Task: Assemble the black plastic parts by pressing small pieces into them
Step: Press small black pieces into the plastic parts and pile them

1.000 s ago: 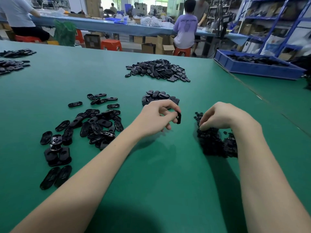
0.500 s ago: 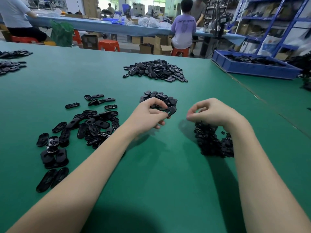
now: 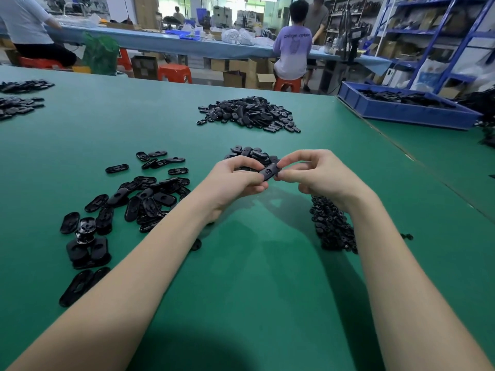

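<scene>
My left hand pinches one end of a black oval plastic part, held above the green table. My right hand meets it from the right, thumb and forefinger closed at the part's other end; whether a small piece sits between them is hidden. Under my right wrist lies a heap of small black pieces. Just behind my hands is a little pile of oval parts.
Loose oval parts spread out at the left, some stacked near the front. A large pile lies farther back, more parts at far left. A blue tray stands at back right. People sit at a far bench.
My right hand has lifted off the heap of small pieces and come left to meet the oval part. My left hand has turned that part flat and raised it.
</scene>
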`<state>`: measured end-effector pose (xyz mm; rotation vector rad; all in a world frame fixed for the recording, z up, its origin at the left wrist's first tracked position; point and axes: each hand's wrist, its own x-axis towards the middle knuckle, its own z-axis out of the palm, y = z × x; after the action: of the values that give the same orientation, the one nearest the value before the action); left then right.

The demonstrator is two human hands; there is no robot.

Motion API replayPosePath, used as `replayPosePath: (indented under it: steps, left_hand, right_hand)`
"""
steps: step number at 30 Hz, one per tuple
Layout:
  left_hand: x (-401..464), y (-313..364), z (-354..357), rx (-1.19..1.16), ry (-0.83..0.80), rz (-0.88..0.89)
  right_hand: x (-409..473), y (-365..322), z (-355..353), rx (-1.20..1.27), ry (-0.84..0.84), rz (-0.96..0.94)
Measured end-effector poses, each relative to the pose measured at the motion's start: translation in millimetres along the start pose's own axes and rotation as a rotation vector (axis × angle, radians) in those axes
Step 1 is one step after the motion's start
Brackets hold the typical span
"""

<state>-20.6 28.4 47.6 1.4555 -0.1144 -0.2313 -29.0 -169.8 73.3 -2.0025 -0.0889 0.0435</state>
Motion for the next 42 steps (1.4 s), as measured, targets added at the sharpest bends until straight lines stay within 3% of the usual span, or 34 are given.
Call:
replayPosePath:
  steps: [4,12,25,42]
  left_hand:
    - [-2,-2,1,-0.019,-0.042,0.0]
    - [-3,0,0,0.183,-0.052,0.081]
    - [-1,0,1,-0.002,-0.004,0.045]
    - [0,0,1,0.046,-0.029,0.063]
  right_hand:
    - [0,0,3,-0.013,-0.018,0.018]
    - [1,-4,10,-0.059,-0.025,0.043]
    - [3,-4,10,-0.037,0.019,0.096]
    - [5,-4,11,-0.024,0.069,0.101]
